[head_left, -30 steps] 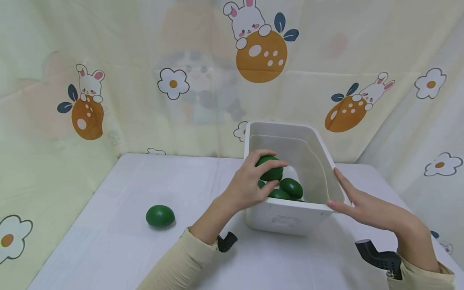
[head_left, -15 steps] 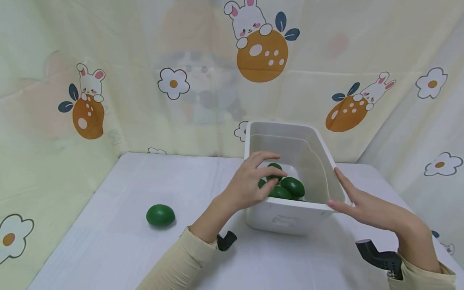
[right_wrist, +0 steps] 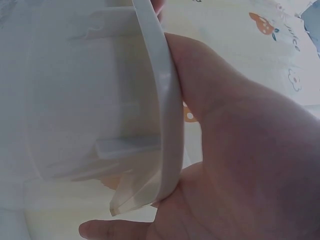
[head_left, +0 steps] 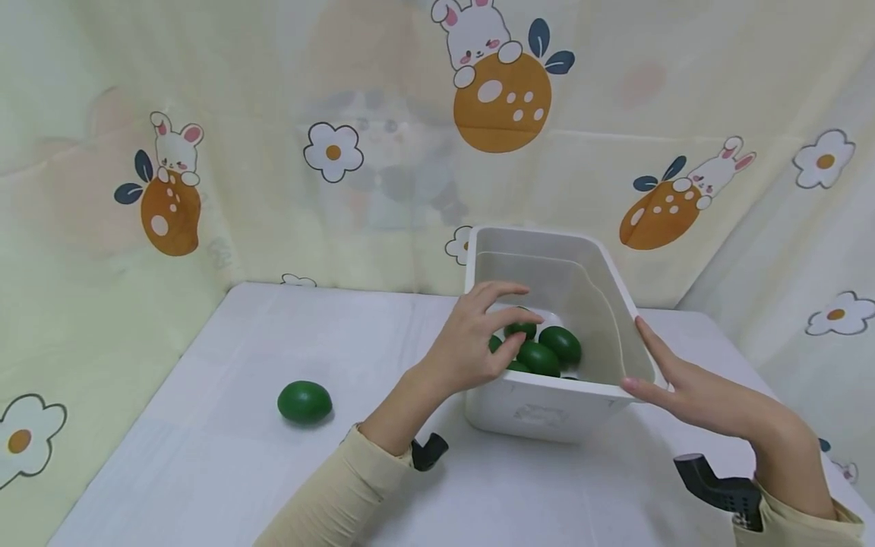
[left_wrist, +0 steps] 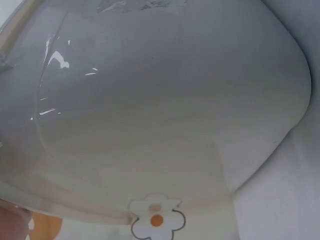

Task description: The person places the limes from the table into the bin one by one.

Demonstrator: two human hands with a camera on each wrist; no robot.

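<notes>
My left hand (head_left: 472,342) reaches over the near left rim of a white plastic bin (head_left: 574,422), fingers apart and thumb extended, with nothing between them. Inside lie several dark green, smooth, egg-shaped fruits (head_left: 560,346), some partly hidden by the fingers and the front wall. At the bin's right front corner, my right hand (head_left: 697,395) rests its spread thumb and straight fingers against the rim (right_wrist: 170,115). Only the bin's pale outer wall (left_wrist: 150,100) fills most of the left wrist view. Another green egg-shaped fruit (head_left: 304,402) lies on the table left of the bin.
A white-covered table (head_left: 225,486) bears the bin and the single fruit. Behind it hangs a pale curtain (head_left: 383,251) printed with rabbits, oranges and flowers. Black devices (head_left: 718,486) are worn at both wrists.
One second ago my left hand held a green egg-shaped fruit inside the bin; it has let go and the fruit has dropped among the others, which shifted. The right hand stays put.
</notes>
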